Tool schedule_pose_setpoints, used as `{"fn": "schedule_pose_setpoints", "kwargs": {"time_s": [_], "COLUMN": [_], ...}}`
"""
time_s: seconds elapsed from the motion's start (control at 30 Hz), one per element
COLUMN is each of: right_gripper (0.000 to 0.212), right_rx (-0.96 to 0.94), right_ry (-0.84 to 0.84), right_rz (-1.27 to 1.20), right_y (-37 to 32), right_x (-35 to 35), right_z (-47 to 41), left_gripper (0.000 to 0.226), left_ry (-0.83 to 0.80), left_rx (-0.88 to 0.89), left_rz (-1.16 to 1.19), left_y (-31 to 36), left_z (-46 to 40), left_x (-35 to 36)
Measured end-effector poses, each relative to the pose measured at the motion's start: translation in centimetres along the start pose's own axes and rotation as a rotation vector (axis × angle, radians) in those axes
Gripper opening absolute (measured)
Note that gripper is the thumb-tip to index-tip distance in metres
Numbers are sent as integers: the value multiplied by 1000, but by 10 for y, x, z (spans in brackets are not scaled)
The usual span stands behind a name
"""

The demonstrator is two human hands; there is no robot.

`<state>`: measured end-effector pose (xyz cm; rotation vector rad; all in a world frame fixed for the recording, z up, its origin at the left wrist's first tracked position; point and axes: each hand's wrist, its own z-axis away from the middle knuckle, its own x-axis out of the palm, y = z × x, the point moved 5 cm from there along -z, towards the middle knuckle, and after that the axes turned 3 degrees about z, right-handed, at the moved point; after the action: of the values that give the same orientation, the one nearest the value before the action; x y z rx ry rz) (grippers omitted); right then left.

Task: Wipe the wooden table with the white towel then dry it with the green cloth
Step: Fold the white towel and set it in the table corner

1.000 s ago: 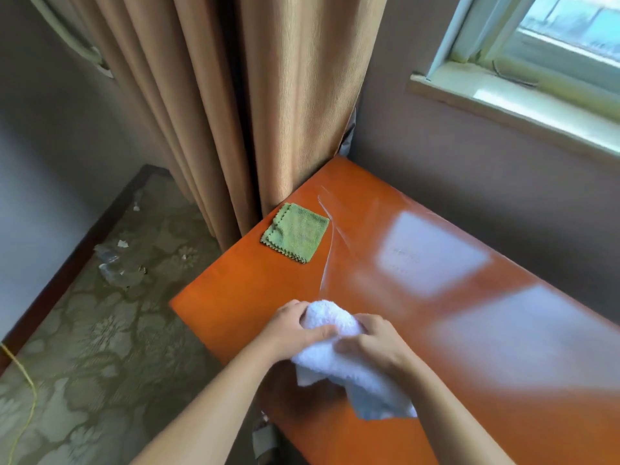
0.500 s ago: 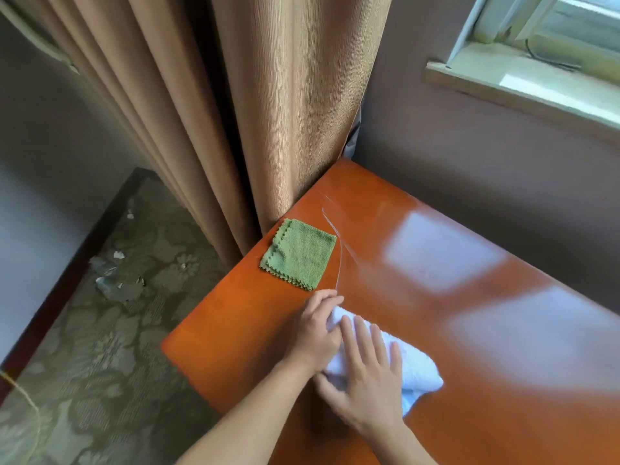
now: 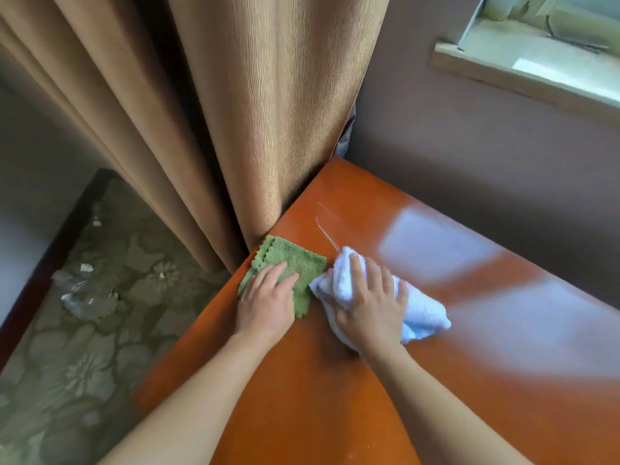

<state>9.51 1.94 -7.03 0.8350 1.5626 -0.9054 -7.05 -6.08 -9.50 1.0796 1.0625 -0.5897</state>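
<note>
The glossy orange wooden table (image 3: 335, 397) fills the lower right of the head view. A bunched white towel (image 3: 419, 307) lies on it, and my right hand (image 3: 372, 303) presses flat on top of the towel with fingers spread over it. Just left of the towel, the folded green cloth (image 3: 302, 260) lies near the table's left edge by the curtain. My left hand (image 3: 268, 300) rests palm down on the cloth's near half, covering part of it.
A tan curtain (image 3: 251, 112) hangs against the table's far left corner. A brown wall (image 3: 486, 146) with a window sill (image 3: 536, 72) backs the table. Left of the table is patterned carpet (image 3: 84, 330) with bits of litter (image 3: 84, 297).
My left hand has left the towel and moved left onto the green cloth. My right hand has pushed the towel forward toward the cloth. The camera has tilted lower and closer.
</note>
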Motion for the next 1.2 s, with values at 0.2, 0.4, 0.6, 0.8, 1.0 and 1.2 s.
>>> {"fn": "schedule_pose_setpoints", "kwargs": {"time_s": [0.2,0.4,0.6,0.8,1.0,1.2], "right_gripper": [79,80,85,80,81,71], "right_rx": [-14,-66,-13,35,-130,168], "right_ry": [81,118,70,54,84,2], "right_rz": [-7,-38,2,10,-39,-44], "right_y": [3,8,-11,-37,6,43], "right_x": [6,7,29,43,15,9], "right_z": [-5,-2,-97,-136,-61,-86], "left_gripper": [40,16,18,23,25,30], "left_ry": [-30,61,67,63,-4,-50], "left_rx": [-13,-38,-18,-59,-90,-104], "left_rz": [38,45,20,10,3,20], "left_y": [1,9,15,14,19,24], "left_z": [-5,-16,-3,-3,-7,-6], "left_x": [-2,-8,-6,-1,-7,-8]}}
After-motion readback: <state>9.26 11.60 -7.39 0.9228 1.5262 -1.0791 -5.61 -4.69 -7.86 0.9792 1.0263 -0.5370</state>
